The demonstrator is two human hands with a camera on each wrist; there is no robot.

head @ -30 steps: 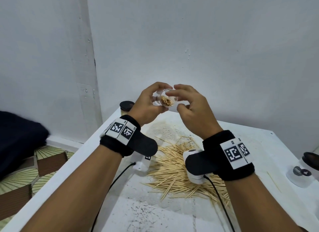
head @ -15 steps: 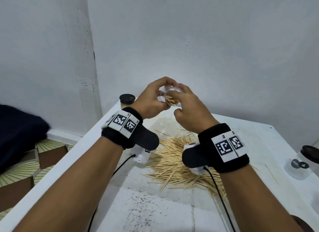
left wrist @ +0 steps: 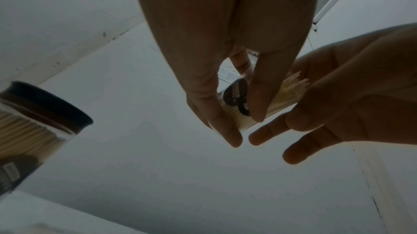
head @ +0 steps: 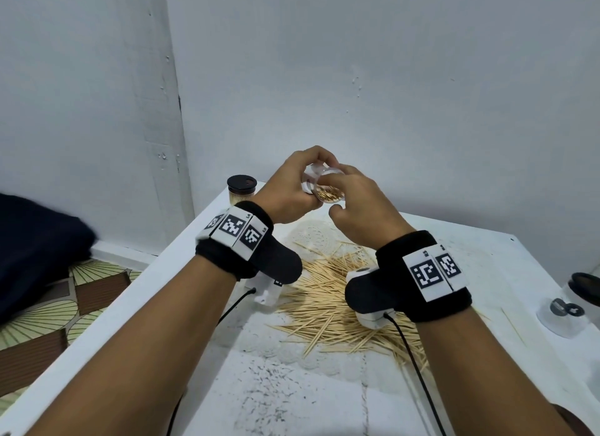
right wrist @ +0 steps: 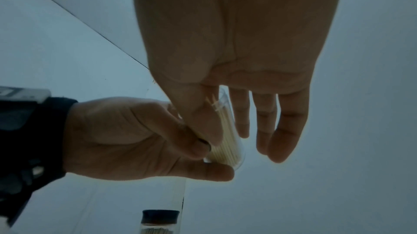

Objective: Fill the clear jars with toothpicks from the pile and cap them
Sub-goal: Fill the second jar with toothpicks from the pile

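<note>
Jar grip first: left hand [head: 289, 194] curls round the small clear plastic jar [head: 324, 189] of pale wooden toothpicks [head: 330, 194]; right hand [head: 360, 210] pinches toothpick tips at its mouth. Light, slick; best held mid-wall.

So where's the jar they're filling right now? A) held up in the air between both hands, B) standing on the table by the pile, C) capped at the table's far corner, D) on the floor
A: the left hand holds the open jar above the table, the right hand at its mouth.
</note>
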